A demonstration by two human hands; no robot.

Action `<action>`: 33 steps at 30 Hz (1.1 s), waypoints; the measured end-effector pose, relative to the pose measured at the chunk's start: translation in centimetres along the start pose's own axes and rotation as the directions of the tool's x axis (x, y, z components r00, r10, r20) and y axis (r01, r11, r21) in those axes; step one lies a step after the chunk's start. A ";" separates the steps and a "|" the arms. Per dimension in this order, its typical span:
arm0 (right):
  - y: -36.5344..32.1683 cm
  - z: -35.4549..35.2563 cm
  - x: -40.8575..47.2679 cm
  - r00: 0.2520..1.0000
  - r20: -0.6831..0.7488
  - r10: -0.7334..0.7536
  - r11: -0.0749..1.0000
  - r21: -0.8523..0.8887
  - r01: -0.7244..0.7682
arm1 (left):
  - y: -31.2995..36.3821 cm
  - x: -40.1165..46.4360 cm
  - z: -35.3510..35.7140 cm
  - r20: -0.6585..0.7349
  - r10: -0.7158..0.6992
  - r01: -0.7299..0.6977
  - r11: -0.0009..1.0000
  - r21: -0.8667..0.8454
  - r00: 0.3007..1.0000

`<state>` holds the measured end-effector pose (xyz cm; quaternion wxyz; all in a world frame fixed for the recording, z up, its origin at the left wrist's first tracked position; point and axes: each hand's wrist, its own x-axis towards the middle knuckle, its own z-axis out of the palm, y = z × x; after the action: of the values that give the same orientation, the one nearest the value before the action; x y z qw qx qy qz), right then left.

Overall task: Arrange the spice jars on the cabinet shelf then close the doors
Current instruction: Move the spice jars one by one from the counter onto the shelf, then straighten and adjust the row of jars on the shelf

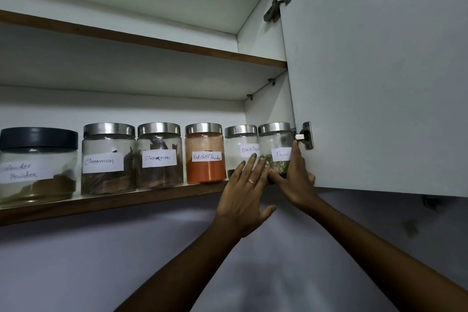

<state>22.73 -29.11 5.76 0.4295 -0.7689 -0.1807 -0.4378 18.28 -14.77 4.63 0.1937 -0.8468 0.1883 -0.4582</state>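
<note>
Spice jars stood in a row along the lower cabinet shelf [141,197], the fennel jar [276,147] last on the right, beside the open door [379,83]. The right hand [295,180] gripped the fennel jar, thumb at its base. The left hand [244,192], fingers spread flat, touched its near side, covering part of the black pepper jar [240,144].

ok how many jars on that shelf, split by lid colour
Silver-lid jars: 5
Black-lid jar: 1
Total: 6
</note>
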 end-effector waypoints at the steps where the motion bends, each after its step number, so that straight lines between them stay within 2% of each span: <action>1: 0.1 0.2 0.0 1.000 0.002 0.003 1.000 -0.007 -0.003 | 0.0 0.0 0.1 -0.001 -0.002 0.002 1.000 0.006 1.000; 8: 0.4 1.1 -0.3 0.999 0.001 0.053 0.995 -0.079 -0.053 | 0.0 0.0 0.3 0.015 -0.013 0.013 1.000 0.014 1.000; 13: -0.1 0.8 -0.5 0.990 0.090 0.108 0.985 -0.141 -0.095 | 0.2 0.0 0.1 0.043 -0.023 0.022 1.000 0.012 0.999; 15: -0.7 0.7 -1.1 0.990 0.057 0.131 0.986 -0.113 -0.124 | 0.2 -0.3 -0.5 0.063 -0.024 0.026 0.999 -0.038 0.998; 17: -1.6 0.3 -2.3 0.992 -0.050 0.113 0.988 -0.100 -0.117 | 0.5 -0.9 -1.5 0.056 -0.008 0.016 0.990 -0.142 0.998; 19: -2.9 0.0 -4.0 0.985 -0.173 0.027 0.995 -0.088 -0.042 | 0.1 -2.0 -2.9 0.006 0.025 -0.023 0.973 -0.230 1.000; 21: -4.4 -0.3 -5.5 0.970 -0.234 -0.061 0.993 -0.116 0.034 | -0.4 -3.6 -4.6 -0.076 0.072 -0.088 0.965 -0.246 0.995; 24: -8.1 -0.2 -7.0 0.963 -0.213 -0.165 0.985 -0.095 0.147 | -2.9 -6.7 -7.7 -0.248 0.141 -0.179 0.974 -0.137 0.958; 26: -10.7 0.3 -7.6 0.960 -0.185 -0.208 0.978 -0.049 0.203 | -5.0 -8.6 -9.9 -0.319 0.147 -0.190 0.976 -0.108 0.936; 29: -15.5 2.0 -8.6 0.942 -0.181 -0.283 0.957 0.014 0.290 | -9.9 -11.8 -13.9 -0.356 0.105 -0.131 0.990 -0.049 0.929; 33: -22.8 4.8 -10.8 0.882 -0.194 -0.430 0.888 0.087 0.452 | -17.2 -16.4 -19.0 -0.372 -0.035 0.054 0.998 0.042 0.928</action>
<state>4.39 -11.21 7.07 0.3811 -0.6379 -0.3418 -0.5754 -3.75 5.08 11.28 0.1658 -0.7438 0.1903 -0.6189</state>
